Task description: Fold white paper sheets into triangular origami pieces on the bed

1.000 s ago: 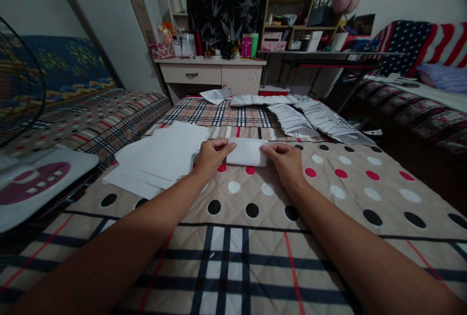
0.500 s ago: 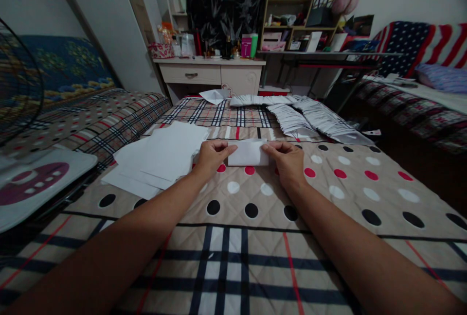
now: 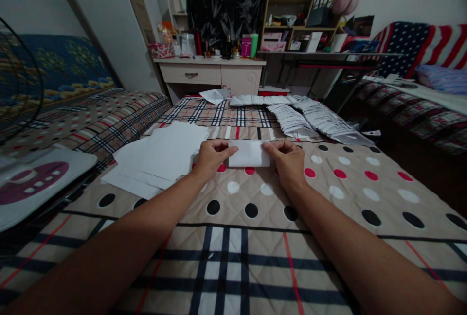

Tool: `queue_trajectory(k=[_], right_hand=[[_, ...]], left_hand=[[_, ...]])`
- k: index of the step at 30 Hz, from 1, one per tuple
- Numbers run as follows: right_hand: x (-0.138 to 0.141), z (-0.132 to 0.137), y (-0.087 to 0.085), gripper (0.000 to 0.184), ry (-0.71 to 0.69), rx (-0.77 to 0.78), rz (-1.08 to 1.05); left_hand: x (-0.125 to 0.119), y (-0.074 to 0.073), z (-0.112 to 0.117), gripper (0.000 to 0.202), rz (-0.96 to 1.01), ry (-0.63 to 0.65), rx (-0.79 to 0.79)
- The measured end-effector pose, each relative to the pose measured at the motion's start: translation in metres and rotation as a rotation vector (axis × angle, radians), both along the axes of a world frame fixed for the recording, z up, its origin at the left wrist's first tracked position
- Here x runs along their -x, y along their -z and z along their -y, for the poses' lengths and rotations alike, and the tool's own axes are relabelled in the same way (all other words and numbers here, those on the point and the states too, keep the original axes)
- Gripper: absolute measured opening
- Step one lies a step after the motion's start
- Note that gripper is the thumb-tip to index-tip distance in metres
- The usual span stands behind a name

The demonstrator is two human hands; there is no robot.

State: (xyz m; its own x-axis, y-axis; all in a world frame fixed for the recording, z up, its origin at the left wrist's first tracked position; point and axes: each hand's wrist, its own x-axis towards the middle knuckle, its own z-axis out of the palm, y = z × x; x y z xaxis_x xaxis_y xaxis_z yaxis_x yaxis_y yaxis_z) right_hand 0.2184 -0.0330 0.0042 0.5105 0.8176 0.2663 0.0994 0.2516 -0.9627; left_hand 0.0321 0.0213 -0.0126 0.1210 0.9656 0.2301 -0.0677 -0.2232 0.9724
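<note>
Between my hands is a small folded sheet of white paper (image 3: 249,154), held just above the patterned bedspread (image 3: 270,242). My left hand (image 3: 214,157) pinches its left end, thumb on the near face and fingers behind. On the right end, my right hand (image 3: 288,158) grips it in the same way. A loose pile of flat white sheets (image 3: 164,152) lies left of my left hand. Farther off to the right, rows of folded papers (image 3: 292,120) lie overlapping on the bed.
A single folded paper (image 3: 215,96) rests near the bed's far edge. Beyond it stands a white dresser (image 3: 191,73) with bottles on top. At the left is a white lid-like panel with a purple print (image 3: 36,183), and part of a fan (image 3: 22,81).
The paper's upper edge now looks flatter and straighter, and its front face reaches slightly lower. Both hands have stayed almost where they were.
</note>
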Motion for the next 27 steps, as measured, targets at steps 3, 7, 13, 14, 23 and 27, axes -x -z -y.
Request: queue_trajectory(k=[3,7,13,14,23,27], right_hand=[[0.0,0.001,-0.001,0.024,-0.005,-0.004,-0.002],[0.0,0.001,-0.002,0.024,-0.009,0.02,0.006],[0.001,0.002,-0.003,0.025,-0.013,0.025,0.023],[0.001,0.002,-0.003,0.025,-0.014,0.024,0.022],[0.001,0.002,-0.002,0.025,-0.018,0.01,0.02],[0.002,0.002,-0.002,0.024,-0.014,0.0,0.012]], left_hand=[[0.001,0.0,0.0,0.037,0.011,-0.019,0.004],[0.001,-0.002,0.0,0.038,-0.007,-0.064,-0.047],[0.0,-0.006,0.002,0.038,0.057,-0.097,-0.003],[-0.001,-0.007,0.002,0.037,0.069,-0.101,0.006],[-0.002,-0.011,0.006,0.03,0.089,-0.098,0.003],[-0.001,-0.011,0.006,0.027,0.102,-0.091,0.007]])
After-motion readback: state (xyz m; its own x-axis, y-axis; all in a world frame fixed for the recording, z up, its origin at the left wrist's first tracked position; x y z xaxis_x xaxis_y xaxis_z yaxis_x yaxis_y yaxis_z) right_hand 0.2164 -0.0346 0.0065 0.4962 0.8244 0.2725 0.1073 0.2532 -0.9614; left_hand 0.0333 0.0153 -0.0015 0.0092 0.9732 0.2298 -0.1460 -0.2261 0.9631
